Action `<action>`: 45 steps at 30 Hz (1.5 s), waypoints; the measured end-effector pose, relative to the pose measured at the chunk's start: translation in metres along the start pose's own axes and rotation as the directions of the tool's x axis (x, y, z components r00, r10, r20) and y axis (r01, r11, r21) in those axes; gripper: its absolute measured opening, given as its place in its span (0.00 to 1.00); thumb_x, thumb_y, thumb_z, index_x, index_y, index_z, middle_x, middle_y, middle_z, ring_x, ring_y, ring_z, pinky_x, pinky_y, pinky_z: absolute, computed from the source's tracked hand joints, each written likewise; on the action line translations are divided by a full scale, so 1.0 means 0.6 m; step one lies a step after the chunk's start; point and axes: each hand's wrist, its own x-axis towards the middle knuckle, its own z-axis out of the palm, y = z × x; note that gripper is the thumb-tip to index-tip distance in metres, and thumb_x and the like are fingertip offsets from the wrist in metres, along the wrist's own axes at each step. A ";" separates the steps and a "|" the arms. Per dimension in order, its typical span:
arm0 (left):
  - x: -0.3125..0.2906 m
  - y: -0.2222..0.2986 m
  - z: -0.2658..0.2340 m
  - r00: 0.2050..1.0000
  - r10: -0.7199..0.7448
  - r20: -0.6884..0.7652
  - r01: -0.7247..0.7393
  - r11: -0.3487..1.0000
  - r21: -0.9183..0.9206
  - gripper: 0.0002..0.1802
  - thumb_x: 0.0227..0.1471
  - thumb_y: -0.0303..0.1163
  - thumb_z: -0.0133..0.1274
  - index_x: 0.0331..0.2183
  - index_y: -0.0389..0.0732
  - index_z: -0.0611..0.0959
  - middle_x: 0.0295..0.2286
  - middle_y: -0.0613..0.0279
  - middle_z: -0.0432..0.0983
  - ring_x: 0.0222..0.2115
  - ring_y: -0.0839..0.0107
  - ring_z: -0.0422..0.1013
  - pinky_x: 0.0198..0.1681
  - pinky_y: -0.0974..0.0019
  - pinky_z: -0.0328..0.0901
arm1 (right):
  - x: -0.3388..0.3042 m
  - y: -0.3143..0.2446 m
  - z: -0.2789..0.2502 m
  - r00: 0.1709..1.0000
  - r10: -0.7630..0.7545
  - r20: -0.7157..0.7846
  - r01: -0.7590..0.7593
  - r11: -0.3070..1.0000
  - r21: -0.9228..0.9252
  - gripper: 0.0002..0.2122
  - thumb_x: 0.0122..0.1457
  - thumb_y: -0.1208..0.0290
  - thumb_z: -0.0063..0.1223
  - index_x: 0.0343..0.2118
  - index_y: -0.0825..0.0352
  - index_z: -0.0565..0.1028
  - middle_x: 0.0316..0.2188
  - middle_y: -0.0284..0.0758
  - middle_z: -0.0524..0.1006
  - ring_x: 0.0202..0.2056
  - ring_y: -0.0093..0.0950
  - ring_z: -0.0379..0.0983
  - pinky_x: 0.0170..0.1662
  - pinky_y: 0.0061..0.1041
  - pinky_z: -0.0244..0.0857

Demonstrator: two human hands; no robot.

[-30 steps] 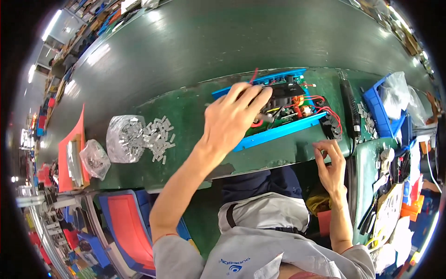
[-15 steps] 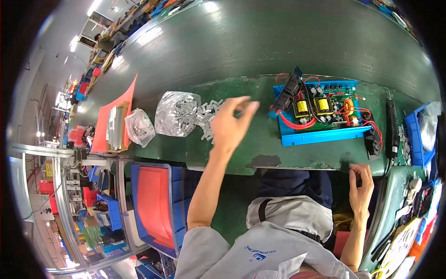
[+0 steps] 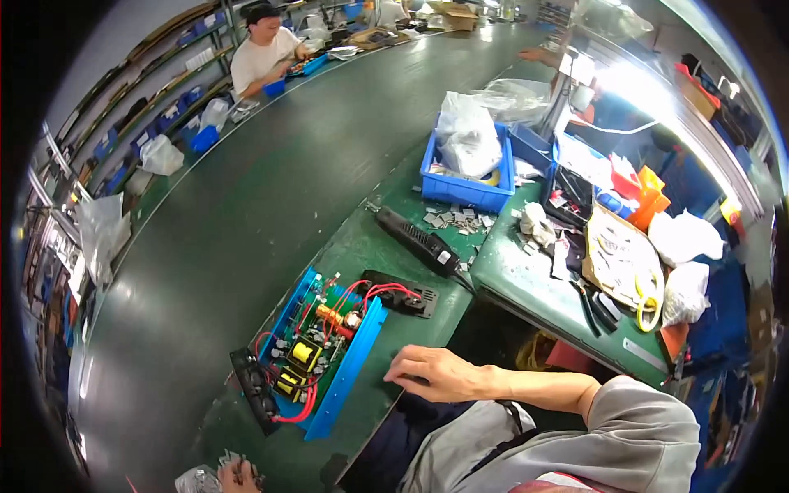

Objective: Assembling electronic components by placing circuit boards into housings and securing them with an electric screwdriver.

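Open blue metal chassis (image 3: 349, 374) with a populated circuit board sits on the green bench mat (image 3: 394, 349), near the front edge, angled across it. Two yellow-wrapped transformers (image 3: 303, 354) are at its near end, copper-coloured coil (image 3: 352, 319) toward the far end. Black end panel (image 3: 253, 393) stands tilted at the near end on thick red leads; second black panel (image 3: 419, 302) lies by the far end, on thinner red wires.

Left hand (image 3: 238, 476): cut off by the lower edge, fingers bent down into the grey metal clips (image 3: 233, 457); can't tell if it grips one. Clear bag (image 3: 197, 480) just beside it.

Right hand (image 3: 440, 374): at the bench edge beside the chassis, apart from it, fingers loosely curled, about half open, nothing visible in it.

Beyond: black corded handheld tool (image 3: 415, 240), small metal plates (image 3: 462, 218) scattered, blue bin (image 3: 464, 195) with a plastic bag (image 3: 470, 135) in it. Right-hand side table (image 3: 526, 263) has pliers (image 3: 588, 308) and yellow tubing (image 3: 648, 302). Co-worker (image 3: 263, 62) sits across the bench.
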 end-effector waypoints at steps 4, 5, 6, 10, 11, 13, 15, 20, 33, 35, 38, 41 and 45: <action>0.008 -0.012 0.011 0.998 0.065 -0.023 -0.062 0.994 0.086 0.12 0.56 0.40 0.64 0.38 0.43 0.88 0.30 0.55 0.81 0.25 0.56 0.75 0.30 0.53 0.69 | -0.019 0.011 0.004 0.999 0.045 0.009 -0.045 0.999 -0.020 0.08 0.62 0.76 0.57 0.44 0.66 0.78 0.39 0.38 0.76 0.41 0.38 0.77 0.44 0.34 0.75; 0.013 0.003 0.007 0.987 0.155 -0.035 -0.146 0.971 0.187 0.11 0.57 0.39 0.63 0.38 0.44 0.87 0.29 0.56 0.80 0.24 0.56 0.74 0.30 0.52 0.69 | -0.020 0.014 0.006 0.998 0.062 0.018 -0.062 0.998 -0.025 0.09 0.62 0.76 0.57 0.45 0.65 0.78 0.40 0.38 0.76 0.42 0.38 0.77 0.44 0.34 0.75; 0.014 0.013 0.005 0.969 0.245 -0.036 -0.225 0.931 0.287 0.10 0.57 0.39 0.62 0.38 0.44 0.87 0.28 0.56 0.80 0.24 0.56 0.74 0.29 0.52 0.68 | -0.021 0.017 0.008 0.996 0.080 0.028 -0.079 0.996 -0.029 0.09 0.62 0.76 0.57 0.45 0.65 0.78 0.40 0.38 0.76 0.42 0.39 0.77 0.44 0.34 0.75; 0.012 0.033 0.012 0.946 0.317 -0.071 -0.273 0.894 0.356 0.10 0.61 0.38 0.57 0.38 0.42 0.85 0.31 0.55 0.79 0.24 0.55 0.73 0.30 0.55 0.68 | -0.009 0.013 0.013 0.995 0.102 0.022 -0.102 0.994 0.036 0.07 0.62 0.76 0.56 0.43 0.66 0.78 0.39 0.39 0.75 0.41 0.39 0.77 0.43 0.34 0.74; 0.005 0.055 0.011 0.969 0.211 -0.129 -0.176 0.955 0.238 0.11 0.63 0.37 0.56 0.39 0.40 0.84 0.32 0.55 0.79 0.24 0.57 0.73 0.29 0.57 0.68 | -0.003 0.008 0.016 0.996 0.084 0.027 -0.086 0.991 0.105 0.07 0.63 0.76 0.56 0.43 0.66 0.78 0.39 0.39 0.75 0.40 0.38 0.77 0.42 0.34 0.74; -0.014 0.108 0.010 0.986 0.132 -0.105 -0.136 0.990 -0.035 0.12 0.65 0.35 0.54 0.42 0.37 0.83 0.35 0.54 0.79 0.24 0.63 0.74 0.27 0.61 0.68 | 0.003 -0.005 0.030 0.992 0.097 0.079 -0.114 0.963 0.244 0.08 0.64 0.75 0.55 0.45 0.66 0.78 0.39 0.38 0.76 0.39 0.36 0.78 0.40 0.31 0.74; -0.031 0.207 0.012 0.992 0.127 -0.012 -0.123 0.926 -0.356 0.12 0.65 0.32 0.54 0.43 0.34 0.82 0.35 0.56 0.80 0.25 0.68 0.75 0.27 0.66 0.70 | 0.022 -0.036 0.035 0.975 0.150 0.165 -0.204 0.896 0.395 0.08 0.65 0.75 0.54 0.46 0.67 0.78 0.39 0.37 0.77 0.39 0.32 0.78 0.39 0.29 0.73; -0.069 0.334 0.059 0.963 0.262 0.061 -0.159 0.739 -0.655 0.12 0.63 0.27 0.56 0.46 0.30 0.79 0.37 0.56 0.80 0.29 0.73 0.76 0.31 0.73 0.70 | 0.060 -0.065 0.058 0.964 0.143 0.222 -0.249 0.775 0.582 0.13 0.67 0.67 0.57 0.51 0.66 0.78 0.35 0.34 0.75 0.34 0.25 0.73 0.36 0.25 0.68; -0.044 0.369 0.077 0.998 0.055 0.019 -0.030 0.768 -0.639 0.46 0.70 0.61 0.23 0.33 0.31 0.83 0.30 0.57 0.75 0.21 0.72 0.67 0.24 0.72 0.61 | 0.046 -0.040 0.021 0.947 0.308 0.091 -0.302 0.758 0.578 0.07 0.63 0.73 0.62 0.39 0.72 0.80 0.34 0.35 0.83 0.33 0.22 0.82 0.35 0.22 0.76; -0.044 0.377 0.060 0.965 -0.070 0.252 0.239 0.627 -0.741 0.49 0.69 0.63 0.20 0.34 0.29 0.84 0.26 0.57 0.75 0.18 0.72 0.66 0.24 0.73 0.60 | 0.041 -0.033 0.010 0.927 0.371 0.064 -0.346 0.773 0.531 0.08 0.64 0.76 0.59 0.44 0.71 0.80 0.35 0.35 0.83 0.34 0.21 0.82 0.34 0.20 0.77; -0.022 0.385 0.059 0.948 0.024 0.318 0.252 0.552 -0.795 0.34 0.69 0.51 0.37 0.35 0.28 0.83 0.33 0.50 0.81 0.27 0.65 0.78 0.35 0.68 0.73 | 0.043 -0.024 0.010 0.898 0.437 0.044 -0.401 0.775 0.489 0.09 0.66 0.77 0.55 0.47 0.71 0.79 0.36 0.34 0.82 0.36 0.21 0.81 0.36 0.20 0.75; -0.016 0.384 0.066 0.915 0.053 0.400 0.356 0.362 -0.862 0.14 0.59 0.20 0.58 0.46 0.27 0.77 0.41 0.46 0.82 0.42 0.62 0.80 0.49 0.64 0.75 | 0.042 -0.011 0.023 0.912 0.405 0.059 -0.374 0.767 0.521 0.09 0.66 0.77 0.55 0.47 0.71 0.80 0.37 0.34 0.80 0.36 0.20 0.79 0.37 0.20 0.74; -0.025 0.385 0.063 0.881 0.011 0.474 0.463 0.189 -0.866 0.16 0.58 0.21 0.60 0.47 0.29 0.76 0.43 0.46 0.81 0.43 0.63 0.80 0.48 0.62 0.77 | 0.041 -0.013 0.029 0.954 0.297 0.032 -0.279 0.852 0.443 0.08 0.66 0.77 0.55 0.47 0.70 0.80 0.36 0.33 0.78 0.35 0.20 0.76 0.36 0.20 0.71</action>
